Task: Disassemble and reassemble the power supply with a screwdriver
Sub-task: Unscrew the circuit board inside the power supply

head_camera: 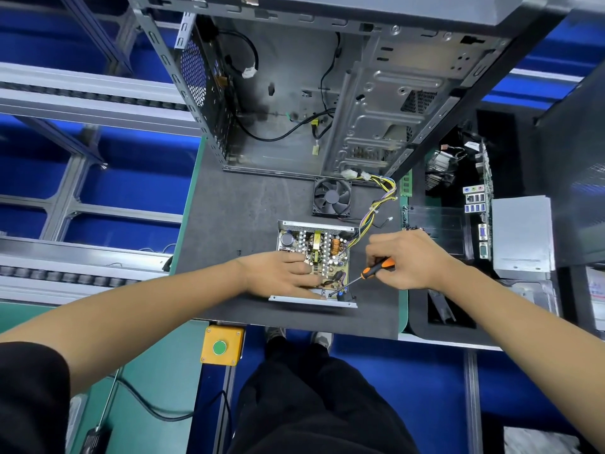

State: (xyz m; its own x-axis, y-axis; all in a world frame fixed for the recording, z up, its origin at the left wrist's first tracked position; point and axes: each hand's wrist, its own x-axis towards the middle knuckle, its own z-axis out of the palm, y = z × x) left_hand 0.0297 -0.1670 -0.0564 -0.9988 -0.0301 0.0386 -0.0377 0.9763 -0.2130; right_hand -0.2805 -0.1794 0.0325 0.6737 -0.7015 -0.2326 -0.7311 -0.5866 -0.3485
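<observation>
- The open computer case (294, 93) stands at the far side of the dark work mat (235, 217), its side panel off and loose black cables hanging inside.
- The power supply (314, 260) lies near the front edge of that mat, just before the person, with its cover off and the circuit board (322, 253), with its coils and capacitors, bared; a bundle of yellow and black wires (376, 208) runs from its far right corner toward the case.
- A black cooling fan (332, 196) lies flat on the mat between the case and the power supply, apart from both.
- The left hand (281, 273) rests on the near left part of the board, fingers laid fairly straight and pressing down, it seems to steady the unit.
- The right hand (406, 257) has its fingers curled round the orange-and-black handle of the screwdriver (360, 276), pinching it near the top.
- The thin shaft slants down and left, and its tip sits at the near right corner of the board, beside the front metal lip; the screw itself is too small to make out.
- Judgement: the step in hand is working a board-mounting screw at that corner; whether loosening or tightening I cannot tell.
- The next move likely calls for keeping the tip seated squarely, turning with steady downward pressure, and holding the board firm so the tip does not slip onto the components.
</observation>
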